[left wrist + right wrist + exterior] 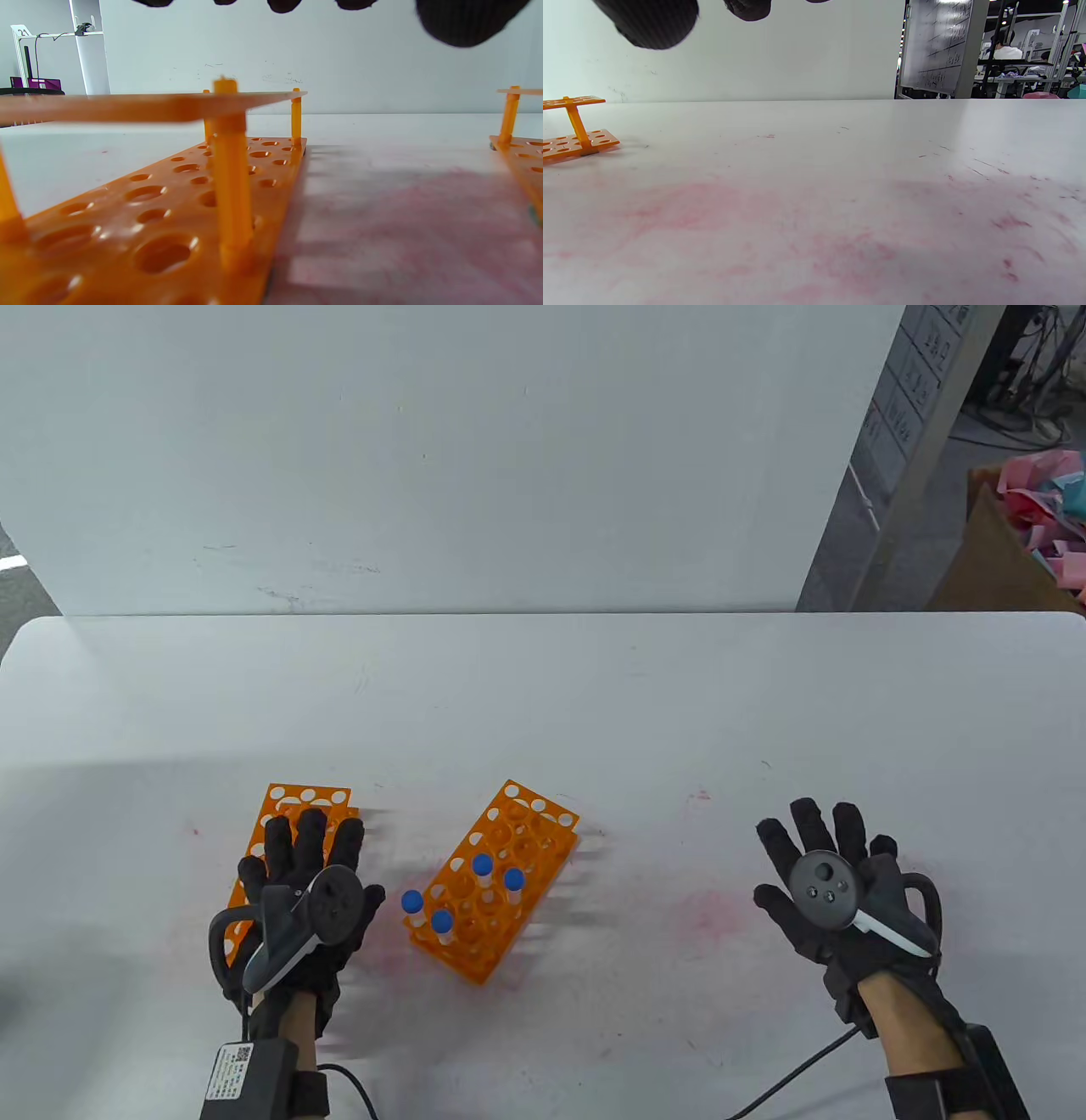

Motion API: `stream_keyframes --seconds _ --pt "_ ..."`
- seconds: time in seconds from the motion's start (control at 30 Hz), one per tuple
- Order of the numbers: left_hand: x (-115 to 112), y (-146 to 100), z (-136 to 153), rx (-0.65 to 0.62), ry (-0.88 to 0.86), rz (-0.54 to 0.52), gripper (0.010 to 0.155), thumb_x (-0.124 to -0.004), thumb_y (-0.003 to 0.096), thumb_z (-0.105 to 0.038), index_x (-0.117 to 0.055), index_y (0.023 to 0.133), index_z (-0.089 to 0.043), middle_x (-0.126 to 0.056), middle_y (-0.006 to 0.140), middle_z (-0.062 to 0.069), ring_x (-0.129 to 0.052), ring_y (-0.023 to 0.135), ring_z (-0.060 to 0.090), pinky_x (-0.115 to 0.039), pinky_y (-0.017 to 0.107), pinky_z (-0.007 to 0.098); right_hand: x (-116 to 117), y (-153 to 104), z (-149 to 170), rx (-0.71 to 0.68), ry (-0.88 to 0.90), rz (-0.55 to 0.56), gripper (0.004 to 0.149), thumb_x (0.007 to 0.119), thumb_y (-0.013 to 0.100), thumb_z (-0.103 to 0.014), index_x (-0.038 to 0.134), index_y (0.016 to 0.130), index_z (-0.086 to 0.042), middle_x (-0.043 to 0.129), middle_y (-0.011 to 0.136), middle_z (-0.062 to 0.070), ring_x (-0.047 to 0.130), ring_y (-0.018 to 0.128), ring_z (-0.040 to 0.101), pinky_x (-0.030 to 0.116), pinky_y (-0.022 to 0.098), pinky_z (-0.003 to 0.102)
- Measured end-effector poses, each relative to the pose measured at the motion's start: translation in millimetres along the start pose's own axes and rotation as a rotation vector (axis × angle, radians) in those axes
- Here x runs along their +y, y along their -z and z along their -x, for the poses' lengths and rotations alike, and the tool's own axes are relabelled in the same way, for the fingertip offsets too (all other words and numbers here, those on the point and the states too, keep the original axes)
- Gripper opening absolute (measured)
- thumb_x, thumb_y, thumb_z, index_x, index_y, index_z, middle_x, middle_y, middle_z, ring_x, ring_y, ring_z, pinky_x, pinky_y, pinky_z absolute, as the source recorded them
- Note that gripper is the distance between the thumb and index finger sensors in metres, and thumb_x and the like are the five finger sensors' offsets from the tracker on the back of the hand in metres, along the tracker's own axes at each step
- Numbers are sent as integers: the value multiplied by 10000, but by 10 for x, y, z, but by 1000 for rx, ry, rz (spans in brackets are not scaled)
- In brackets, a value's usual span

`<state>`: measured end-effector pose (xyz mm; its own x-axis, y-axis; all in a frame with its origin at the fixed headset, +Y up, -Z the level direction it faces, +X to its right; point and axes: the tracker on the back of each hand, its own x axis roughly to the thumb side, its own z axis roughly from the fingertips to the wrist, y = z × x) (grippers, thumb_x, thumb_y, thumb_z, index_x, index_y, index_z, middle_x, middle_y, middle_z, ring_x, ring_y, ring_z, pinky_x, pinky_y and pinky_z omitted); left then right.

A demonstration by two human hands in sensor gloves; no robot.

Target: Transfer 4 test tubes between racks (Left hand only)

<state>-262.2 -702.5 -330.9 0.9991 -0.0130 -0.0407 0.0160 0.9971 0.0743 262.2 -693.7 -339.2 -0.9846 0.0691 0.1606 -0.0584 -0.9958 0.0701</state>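
Two orange racks stand on the white table. The right rack [496,875] holds several blue-capped test tubes [482,867] at its near end. The left rack [288,810] shows no tubes; in the left wrist view [178,203] its holes are bare. My left hand [310,886] is flat with fingers spread over the left rack and holds nothing. My right hand [827,882] is flat and spread on the table at the right, far from both racks, and holds nothing. The right wrist view shows only a corner of the right rack [575,144].
A white wall panel [424,458] stands along the table's far edge. Pink stains [713,912] mark the tabletop between the racks and my right hand. A cardboard box [1010,551] with coloured scraps sits beyond the table at the far right.
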Motion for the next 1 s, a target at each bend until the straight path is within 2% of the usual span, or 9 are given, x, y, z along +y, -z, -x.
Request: stream_keyframes --seconds 0.17,0.53,0.77,0.93,1.0 --pt "-16 8 -4 -4 18 9 791 -640 473 -641 -278 1132 -397 -244 1255 78 -298 1167 447 -455 760 732 -19 0 -13 -10 8 12 698 568 541 -563 253 1109 -309 126 1194 120 86 1006 545 202 631 807" --pt "45 -6 -42 -28 8 -41 776 -652 473 -625 -311 1129 -389 -322 1249 80 -376 1160 429 -499 754 714 -24 1 -22 -25 22 29 693 570 541 -559 263 1109 -307 134 1198 117 92 1009 544 202 633 807" --pt "200 -104 14 -49 -47 -181 735 -704 465 -571 -422 1109 -357 -474 1205 79 -518 1120 387 -571 741 672 9 -2 -80 -52 13 6 689 568 543 -557 269 1109 -305 143 1198 118 105 1011 544 216 636 804" --pt "329 -212 -66 -153 -129 -262 712 -726 456 -554 -483 1091 -343 -603 1157 49 -645 1071 354 -621 726 645 14 2 -85 -57 40 -1 682 569 542 -553 284 1109 -304 152 1199 118 117 1013 544 225 641 801" --pt "351 -237 -102 -181 -151 -264 705 -727 456 -552 -497 1087 -337 -654 1136 38 -697 1050 342 -641 720 634 28 2 -78 -58 48 -14 681 559 541 -559 283 1109 -305 151 1199 118 118 1013 544 225 641 802"
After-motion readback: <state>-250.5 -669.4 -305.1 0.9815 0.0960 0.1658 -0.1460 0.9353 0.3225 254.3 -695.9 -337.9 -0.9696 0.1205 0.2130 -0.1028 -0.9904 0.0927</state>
